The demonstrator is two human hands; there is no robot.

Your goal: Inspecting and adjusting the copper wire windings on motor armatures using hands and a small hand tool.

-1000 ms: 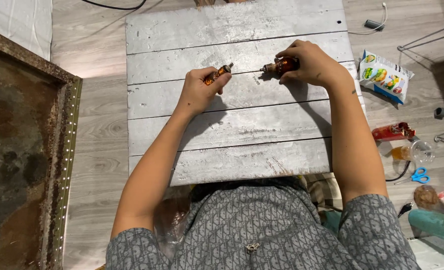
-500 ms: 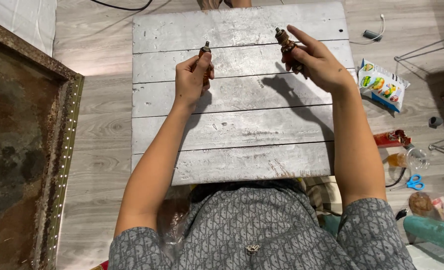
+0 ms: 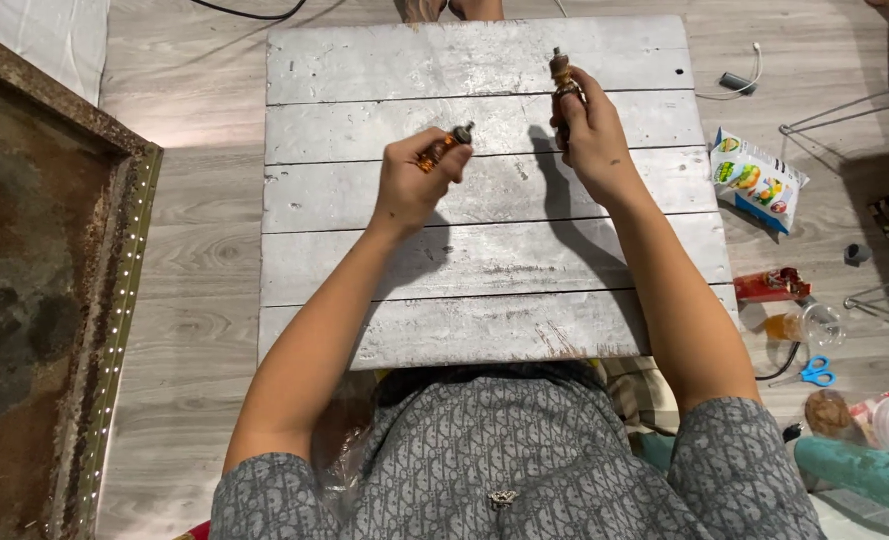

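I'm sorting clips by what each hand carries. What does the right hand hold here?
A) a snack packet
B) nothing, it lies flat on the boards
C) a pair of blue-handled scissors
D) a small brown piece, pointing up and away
D: the right hand grips a small brown piece sticking up from its fingers, above the grey plank board.

both arms reach forward, left hand (image 3: 413, 180) and right hand (image 3: 593, 135) fingers curled closed.

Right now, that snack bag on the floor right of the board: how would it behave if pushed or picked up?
The snack bag looks puffy and crinkled, so probably light and floppy. Lying flat on the wood floor, it would likely slide rather than roll. Its glossy film may be slippery.
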